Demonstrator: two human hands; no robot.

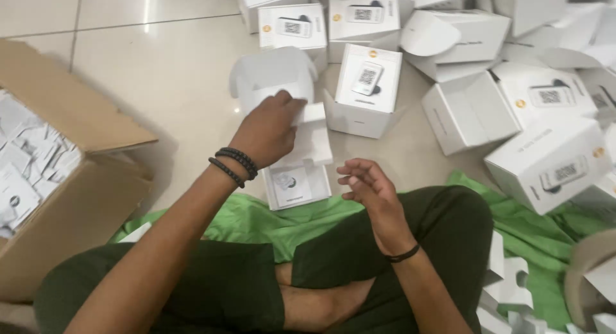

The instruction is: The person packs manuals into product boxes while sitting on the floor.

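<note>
While the left hand [266,130] is gripping the white insert [311,138] over the box [296,188], the right hand [369,188] is hovering released; seating it squarely seems best.

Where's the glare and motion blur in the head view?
Head view: glare streaks the floor tiles at top left; the left hand and the white insert it touches are slightly motion-smeared; the right hand is sharper, open, holding nothing; a round object at the lower right edge is blurred.
</note>
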